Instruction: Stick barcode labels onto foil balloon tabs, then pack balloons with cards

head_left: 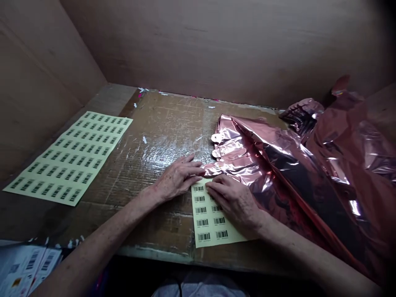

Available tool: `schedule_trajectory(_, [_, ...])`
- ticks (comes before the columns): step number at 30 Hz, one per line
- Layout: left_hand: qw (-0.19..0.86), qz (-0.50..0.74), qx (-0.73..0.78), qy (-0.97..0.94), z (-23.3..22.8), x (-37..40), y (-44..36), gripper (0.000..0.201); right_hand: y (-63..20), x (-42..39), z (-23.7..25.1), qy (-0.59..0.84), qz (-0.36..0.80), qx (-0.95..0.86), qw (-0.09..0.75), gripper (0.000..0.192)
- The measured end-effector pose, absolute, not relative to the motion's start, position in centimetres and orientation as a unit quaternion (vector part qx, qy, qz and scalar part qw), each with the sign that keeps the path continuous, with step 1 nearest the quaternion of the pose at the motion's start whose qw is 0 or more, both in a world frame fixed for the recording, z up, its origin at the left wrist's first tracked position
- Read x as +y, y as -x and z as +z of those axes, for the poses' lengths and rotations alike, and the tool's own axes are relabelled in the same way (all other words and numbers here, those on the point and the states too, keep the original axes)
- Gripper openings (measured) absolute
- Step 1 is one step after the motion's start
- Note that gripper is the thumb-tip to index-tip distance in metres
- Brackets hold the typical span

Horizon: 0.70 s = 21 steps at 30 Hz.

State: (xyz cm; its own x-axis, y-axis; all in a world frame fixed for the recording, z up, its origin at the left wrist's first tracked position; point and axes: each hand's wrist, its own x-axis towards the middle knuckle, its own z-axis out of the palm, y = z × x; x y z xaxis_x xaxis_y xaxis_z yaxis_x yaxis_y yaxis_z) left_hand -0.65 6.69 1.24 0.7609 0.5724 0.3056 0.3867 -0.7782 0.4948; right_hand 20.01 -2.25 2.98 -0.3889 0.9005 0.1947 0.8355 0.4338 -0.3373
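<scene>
Pale yellow label sheets (72,156) bear black barcodes; the foil (297,165) is shiny rose-pink; the table (161,132) brown.

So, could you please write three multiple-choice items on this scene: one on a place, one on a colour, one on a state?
1. Where does the large label sheet lie?
A. At the table's left
B. On the foil
C. Under the right hand

2. What colour is the foil?
A. Green
B. Metallic pink
C. Blue

3. How is the right hand placed?
A. Raised in the air
B. Clenched around scissors
C. Flat on the small label sheet

Answers:
1 A: it lies at the left, apart from both hands.
2 B: it shines rose pink.
3 C: its palm faces down on the sheet, beside the left hand, whose fingertips reach the foil's edge.
</scene>
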Motion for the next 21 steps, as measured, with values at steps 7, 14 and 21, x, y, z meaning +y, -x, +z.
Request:
schedule_trajectory(7, [0.190,0.212,0.278,-0.917,-0.4,6.6,0.5,0.024,-19.3,-2.3,1.3,0.535,0.070,-0.828,0.156,0.023])
schedule_trajectory(14, [0.200,0.209,0.286,-0.914,-0.4,6.6,0.6,0.025,-19.0,-1.2,1.8,0.568,0.132,-0.797,0.157,0.016])
schedule_trajectory(21, [0.237,0.219,0.289,-0.901,-1.0,6.7,0.7,0.028,-19.4,-0.7,2.3,0.548,0.216,-0.787,0.185,0.015])
